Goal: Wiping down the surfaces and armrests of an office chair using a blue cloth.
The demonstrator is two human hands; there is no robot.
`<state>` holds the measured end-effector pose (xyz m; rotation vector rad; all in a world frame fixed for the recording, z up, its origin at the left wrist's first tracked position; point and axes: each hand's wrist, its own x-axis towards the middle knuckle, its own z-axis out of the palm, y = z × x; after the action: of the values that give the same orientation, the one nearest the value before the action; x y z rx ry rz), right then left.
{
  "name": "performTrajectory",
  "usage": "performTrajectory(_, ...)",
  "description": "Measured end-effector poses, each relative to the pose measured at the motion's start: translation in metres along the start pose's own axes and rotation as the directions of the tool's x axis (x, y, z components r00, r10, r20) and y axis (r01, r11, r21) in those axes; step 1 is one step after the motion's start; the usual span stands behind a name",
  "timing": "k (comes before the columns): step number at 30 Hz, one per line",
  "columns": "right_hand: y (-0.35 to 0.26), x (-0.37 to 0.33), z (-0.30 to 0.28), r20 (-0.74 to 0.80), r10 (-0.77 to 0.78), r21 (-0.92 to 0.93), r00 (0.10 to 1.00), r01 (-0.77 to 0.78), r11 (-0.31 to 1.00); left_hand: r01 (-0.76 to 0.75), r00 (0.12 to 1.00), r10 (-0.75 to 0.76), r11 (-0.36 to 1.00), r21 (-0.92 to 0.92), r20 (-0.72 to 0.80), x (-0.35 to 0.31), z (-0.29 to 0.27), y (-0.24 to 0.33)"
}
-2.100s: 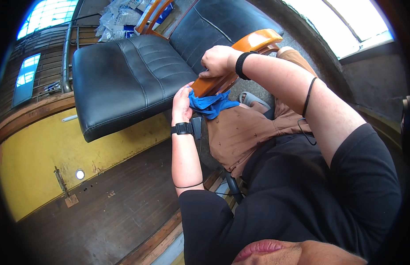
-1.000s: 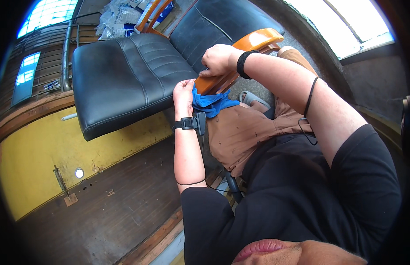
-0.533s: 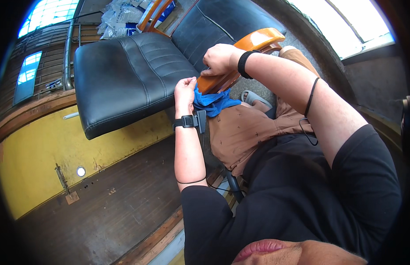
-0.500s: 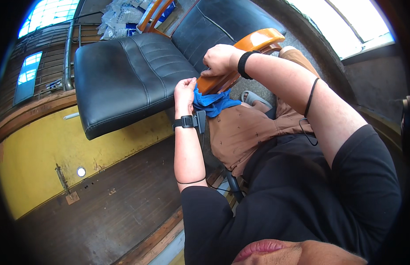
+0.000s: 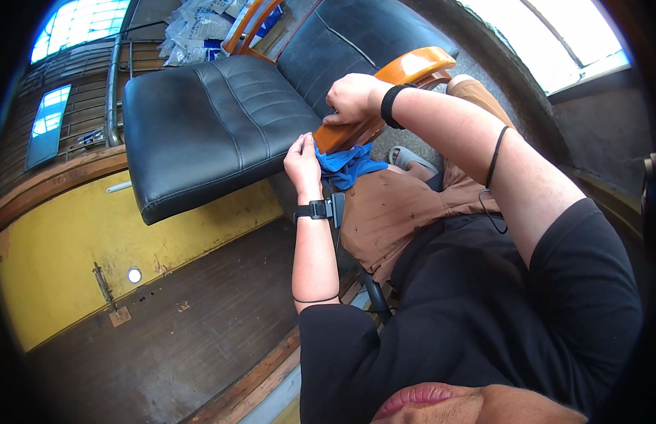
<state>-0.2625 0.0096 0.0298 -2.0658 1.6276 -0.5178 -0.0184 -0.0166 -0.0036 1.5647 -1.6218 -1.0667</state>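
Observation:
A black padded chair (image 5: 201, 134) with stitched seams has a glossy orange-brown wooden armrest (image 5: 413, 65) on its near right side. My right hand (image 5: 350, 99) curls over the armrest, its fingers closed on the wood and partly hidden. Beside the armrest's lower end, my left hand (image 5: 303, 166) is closed, fingertips pinched together at the edge of a bunched blue cloth (image 5: 349, 167). The cloth hangs around that end of the armrest, over my brown-clad thigh. What lies inside the left fingers is mostly hidden.
A dark wooden surface (image 5: 194, 346) with a yellow panel (image 5: 67, 261) is at left, below the chair. Clear plastic bags (image 5: 194, 32) lie beyond the seat. A metal pipe (image 5: 112, 92) stands at the far left. A grey slipper (image 5: 413, 159) is on my foot.
My left hand and forearm have shifted slightly right and down beside the armrest end. My right hand stays on the armrest. The whole view has moved a little.

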Motion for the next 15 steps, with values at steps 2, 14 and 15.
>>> performTrajectory(2, 0.003, 0.000, 0.003, -0.003, 0.003, -0.006, 1.000, -0.003, 1.000, -0.076, 0.995, 0.058, 0.965, 0.251, 0.077, -0.002, 0.001, 0.004)
performTrajectory(14, 0.001, 0.000, 0.003, -0.001, -0.010, -0.009, 1.000, 0.010, 1.000, 0.348, 0.898, -0.267, 0.917, -0.194, 0.350, 0.001, -0.010, 0.020)
performTrajectory(15, 0.000, 0.000, 0.002, 0.001, -0.012, -0.006, 1.000, 0.012, 1.000, 0.333, 0.895, -0.254, 0.927, -0.170, 0.368, 0.004, -0.015, 0.018)
